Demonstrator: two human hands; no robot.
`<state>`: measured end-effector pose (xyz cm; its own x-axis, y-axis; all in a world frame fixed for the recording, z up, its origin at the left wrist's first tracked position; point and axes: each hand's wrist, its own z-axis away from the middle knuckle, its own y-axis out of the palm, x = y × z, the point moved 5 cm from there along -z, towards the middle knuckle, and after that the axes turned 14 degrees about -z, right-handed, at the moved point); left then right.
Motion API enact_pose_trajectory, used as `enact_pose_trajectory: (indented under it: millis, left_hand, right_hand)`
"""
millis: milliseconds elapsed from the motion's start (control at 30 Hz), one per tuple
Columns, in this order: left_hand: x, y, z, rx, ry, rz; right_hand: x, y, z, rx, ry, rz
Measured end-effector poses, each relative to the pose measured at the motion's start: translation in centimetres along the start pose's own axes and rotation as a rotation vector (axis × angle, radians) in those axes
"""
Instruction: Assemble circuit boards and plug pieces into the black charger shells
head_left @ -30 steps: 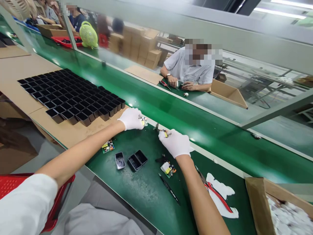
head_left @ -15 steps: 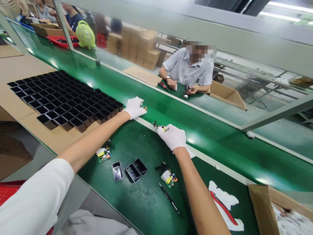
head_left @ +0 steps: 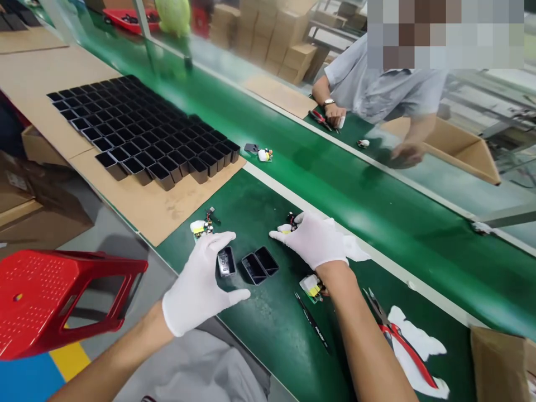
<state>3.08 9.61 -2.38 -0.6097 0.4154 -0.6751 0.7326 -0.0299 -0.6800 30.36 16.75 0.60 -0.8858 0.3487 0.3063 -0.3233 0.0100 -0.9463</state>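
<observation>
My left hand [head_left: 205, 282], in a white glove, is held above the near bench edge with thumb and fingers spread and nothing between them. Close to its fingertips stands a small black case [head_left: 226, 262]. Two more black cases [head_left: 254, 269] lie side by side to the right. My right hand [head_left: 316, 237], also gloved, has a small circuit board [head_left: 286, 228] between thumb and fingers, partly hidden by them. Another circuit board [head_left: 201, 228] sits just beyond my left hand. A further board [head_left: 312, 286] lies below my right wrist, next to black tweezers [head_left: 313, 322].
Rows of black cases [head_left: 142, 134] stand on cardboard at left. A board [head_left: 264, 154] rests on the green belt [head_left: 335, 184]. Red-handled pliers [head_left: 406, 346] lie on white cloth at right, near a carton [head_left: 498, 363]. A red stool [head_left: 62, 296] stands at left. A co-worker sits opposite.
My left hand has let go of the board on the belt and come back toward me, fingers spread. My right hand has drawn nearer with its board. The view has tilted down.
</observation>
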Motion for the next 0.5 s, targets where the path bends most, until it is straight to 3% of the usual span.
enact_pose_trajectory:
  millis: [100,233,333,433,500]
  left_hand:
    - [1.4,2.4,0.9,0.029,-0.156,0.057]
    - [2.2,1.9,0.7,0.092,-0.242,0.158]
    - [1.2,-0.4,0.7,0.122,-0.096,0.259]
    - [-0.2,-2.7,0.9,0.095,0.059,0.314]
    - [-0.9,-3.6,1.1,0.093,0.070,0.341]
  right_hand:
    - [0.0,0.5,-0.1,0.050,0.057,-0.039]
    - [0.5,0.0,0.8,0.096,0.021,-0.172]
    - [0.7,-1.2,3.5,0.104,-0.089,-0.406]
    - [1.1,-3.1,8.1,0.027,-0.348,-0.944]
    - [1.8,-3.8,11.4,0.028,-0.487,-1.138]
